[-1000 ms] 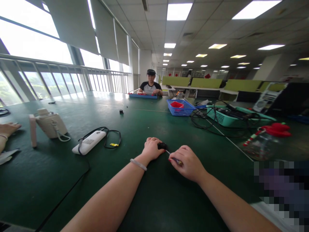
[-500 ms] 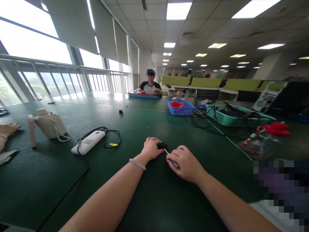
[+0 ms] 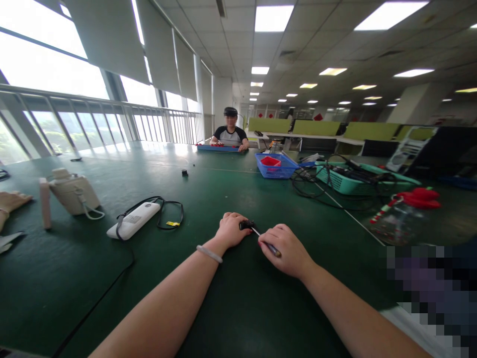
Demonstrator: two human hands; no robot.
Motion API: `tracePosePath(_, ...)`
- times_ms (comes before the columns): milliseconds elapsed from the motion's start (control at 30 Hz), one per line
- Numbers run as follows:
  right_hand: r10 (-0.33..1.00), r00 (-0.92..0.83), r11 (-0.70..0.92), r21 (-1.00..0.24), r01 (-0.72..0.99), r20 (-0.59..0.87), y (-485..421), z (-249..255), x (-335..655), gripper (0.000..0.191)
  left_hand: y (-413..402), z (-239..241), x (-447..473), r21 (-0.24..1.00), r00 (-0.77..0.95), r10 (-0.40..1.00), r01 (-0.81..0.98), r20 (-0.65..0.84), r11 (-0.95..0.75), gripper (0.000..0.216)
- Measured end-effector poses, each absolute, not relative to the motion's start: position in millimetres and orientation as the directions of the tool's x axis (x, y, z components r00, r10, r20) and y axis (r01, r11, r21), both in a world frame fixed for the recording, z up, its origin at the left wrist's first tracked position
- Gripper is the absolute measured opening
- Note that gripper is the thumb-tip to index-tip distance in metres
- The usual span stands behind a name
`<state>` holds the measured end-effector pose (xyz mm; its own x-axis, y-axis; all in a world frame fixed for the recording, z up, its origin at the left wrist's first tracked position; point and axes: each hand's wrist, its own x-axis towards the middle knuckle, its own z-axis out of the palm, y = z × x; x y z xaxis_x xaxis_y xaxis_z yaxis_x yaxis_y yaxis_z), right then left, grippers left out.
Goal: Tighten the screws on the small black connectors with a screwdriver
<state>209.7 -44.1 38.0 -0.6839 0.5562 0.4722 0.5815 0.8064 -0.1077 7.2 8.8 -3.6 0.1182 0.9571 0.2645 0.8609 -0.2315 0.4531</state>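
On the tabletop [image 3: 208,194], the left hand [image 3: 230,230] is holding a small black part [image 3: 246,225] in a narrow grip, while the right hand [image 3: 286,249] is grasping a thin-shafted tool [image 3: 275,250] whose tip is pointing at the part. Work is seemingly under way; how much is done or left is not showing at this size. Room is stretching ahead of both hands, with a white device [image 3: 134,220] lying leftward and a red-lidded jar [image 3: 408,214] sitting rightward, both well apart.
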Motion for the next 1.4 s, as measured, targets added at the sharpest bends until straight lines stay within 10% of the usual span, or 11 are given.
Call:
tracePosePath(1000, 0.644, -0.565, 0.736, -0.214, 0.643, 0.516, -36, 33, 215, 0.014, 4, 0, 7, 0.433, 0.164, 0.951, 0.861, 0.264, -0.268, 0.044)
tracePosePath(1400, 0.856, -0.238, 0.515, -0.715, 0.474, 0.459, -29, 27, 222, 0.037, 4, 3, 5, 0.441, 0.27, 0.928, 0.822, 0.256, -0.361, 0.044)
